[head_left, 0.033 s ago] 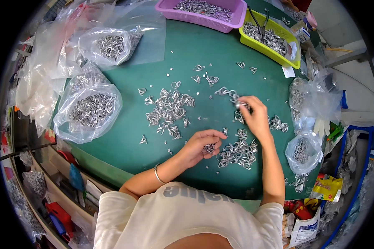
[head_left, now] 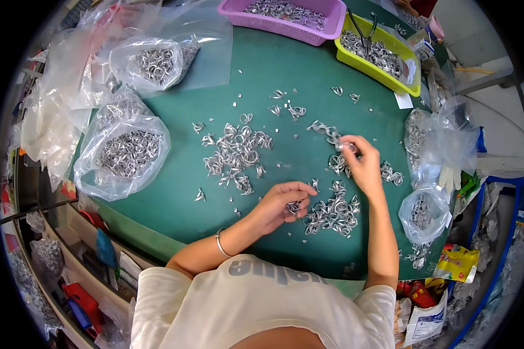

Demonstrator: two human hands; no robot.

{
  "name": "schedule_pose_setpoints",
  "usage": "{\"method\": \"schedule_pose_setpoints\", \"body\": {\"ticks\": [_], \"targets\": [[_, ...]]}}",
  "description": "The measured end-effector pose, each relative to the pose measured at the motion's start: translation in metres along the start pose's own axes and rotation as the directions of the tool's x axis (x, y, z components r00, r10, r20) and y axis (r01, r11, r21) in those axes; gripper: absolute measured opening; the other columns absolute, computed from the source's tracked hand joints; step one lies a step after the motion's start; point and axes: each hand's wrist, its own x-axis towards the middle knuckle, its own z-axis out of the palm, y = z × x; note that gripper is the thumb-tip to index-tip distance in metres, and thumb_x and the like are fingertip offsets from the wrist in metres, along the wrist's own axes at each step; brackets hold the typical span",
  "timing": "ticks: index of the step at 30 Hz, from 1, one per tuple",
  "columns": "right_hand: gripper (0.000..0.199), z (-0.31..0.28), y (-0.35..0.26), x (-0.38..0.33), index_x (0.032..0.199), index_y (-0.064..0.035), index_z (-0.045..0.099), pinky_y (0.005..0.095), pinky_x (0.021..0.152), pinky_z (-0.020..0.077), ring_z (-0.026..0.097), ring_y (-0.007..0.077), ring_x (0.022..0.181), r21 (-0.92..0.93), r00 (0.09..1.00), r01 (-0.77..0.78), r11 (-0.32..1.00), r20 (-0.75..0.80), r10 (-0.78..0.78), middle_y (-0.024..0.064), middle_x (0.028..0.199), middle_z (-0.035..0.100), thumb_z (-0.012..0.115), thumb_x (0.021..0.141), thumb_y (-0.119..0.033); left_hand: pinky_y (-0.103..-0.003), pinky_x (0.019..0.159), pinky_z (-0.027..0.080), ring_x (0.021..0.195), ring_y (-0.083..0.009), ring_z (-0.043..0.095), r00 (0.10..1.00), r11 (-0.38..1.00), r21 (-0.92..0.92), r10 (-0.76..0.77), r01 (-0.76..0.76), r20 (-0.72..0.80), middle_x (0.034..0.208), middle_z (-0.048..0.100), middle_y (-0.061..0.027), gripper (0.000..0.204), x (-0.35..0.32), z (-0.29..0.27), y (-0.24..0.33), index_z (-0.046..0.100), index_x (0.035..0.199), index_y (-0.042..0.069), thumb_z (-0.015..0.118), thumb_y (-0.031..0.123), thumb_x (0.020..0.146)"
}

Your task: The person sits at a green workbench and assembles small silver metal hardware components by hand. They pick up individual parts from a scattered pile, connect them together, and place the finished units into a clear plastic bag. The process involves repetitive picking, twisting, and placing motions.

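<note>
My left hand (head_left: 284,205) is curled palm up over the table, with several silver metal rings (head_left: 294,207) in its fingers. Beside it on the right lies a pile of similar rings (head_left: 333,214). Farther out, my right hand (head_left: 362,164) pinches one end of a row of linked-looking silver rings (head_left: 330,134), slightly blurred. Whether they are joined I cannot tell. Just below those fingers sits a small group of rings (head_left: 339,165), partly covered by the hand. A larger heap of rings (head_left: 237,152) spreads left of both hands.
Clear bags of rings (head_left: 131,154) stand at the left, another bag (head_left: 422,212) at the right. A purple basket (head_left: 273,24) and a yellow-green basket (head_left: 380,68) with pliers (head_left: 365,35) line the far edge. Single rings and small bits dot the green tabletop (head_left: 180,215).
My right hand has shifted slightly right with the row of rings, uncovering more of the small group beneath it. My left hand stays in place.
</note>
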Motion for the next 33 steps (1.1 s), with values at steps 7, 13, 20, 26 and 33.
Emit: {"method": "schedule_pose_setpoints", "body": {"ticks": [7,13,20,26,33], "targets": [[0.019,-0.033,0.021,-0.001,0.105,0.0005,0.054,0.0270,0.065,0.0467,0.056,0.0150,0.075,0.948,0.912,-0.304,0.100,0.258,0.318,0.0067,0.089,0.059,0.051,0.089,-0.009,-0.021,0.040,0.027,0.057,-0.0116,0.048,1.000,1.000,-0.018,-0.015,0.015,0.016,0.067,0.049,-0.0021,0.015,0.005,0.003,0.001,0.059,0.095,0.003,0.047,0.011,0.090],[0.023,-0.049,0.009,0.000,0.109,0.0009,0.052,0.0315,0.072,0.0492,0.057,0.0186,0.087,0.943,0.984,-0.147,0.298,0.108,0.145,0.0121,0.101,0.057,0.051,0.087,-0.004,-0.020,0.040,0.027,0.055,-0.0115,0.047,1.000,1.000,-0.018,0.006,-0.005,0.020,0.066,0.049,-0.0026,0.015,0.006,-0.002,0.002,0.059,0.095,0.002,0.047,0.011,0.090],[0.016,-0.064,-0.018,0.001,0.101,0.0014,0.056,0.0273,0.070,0.0489,0.058,0.0137,0.079,0.768,0.979,-0.168,0.618,0.053,0.199,0.0087,0.094,0.060,0.056,0.087,-0.007,-0.021,0.041,0.027,0.055,-0.0106,0.048,1.000,1.000,-0.023,0.009,-0.008,0.023,0.065,0.050,-0.0021,0.015,0.006,-0.001,0.001,0.059,0.095,0.001,0.047,0.010,0.089],[0.014,-0.043,-0.034,0.001,0.095,0.0023,0.058,0.0267,0.066,0.0498,0.060,0.0144,0.070,0.564,0.984,-0.164,0.809,0.036,0.174,0.0070,0.083,0.062,0.059,0.086,-0.009,-0.021,0.040,0.028,0.054,-0.0118,0.046,1.000,0.999,-0.035,0.011,-0.011,0.012,0.065,0.050,-0.0034,0.015,0.006,0.001,0.000,0.059,0.094,0.001,0.048,0.010,0.089],[0.013,-0.034,-0.026,0.006,0.098,0.0023,0.053,0.0386,0.079,0.0540,0.062,0.0273,0.088,0.952,0.975,-0.217,0.215,0.202,0.088,0.0152,0.102,0.058,0.051,0.089,-0.007,-0.021,0.041,0.028,0.053,-0.0121,0.046,1.000,1.000,-0.018,0.019,-0.019,-0.014,0.064,0.050,-0.0032,0.016,0.005,0.002,0.001,0.059,0.095,0.001,0.048,0.010,0.089]]}}
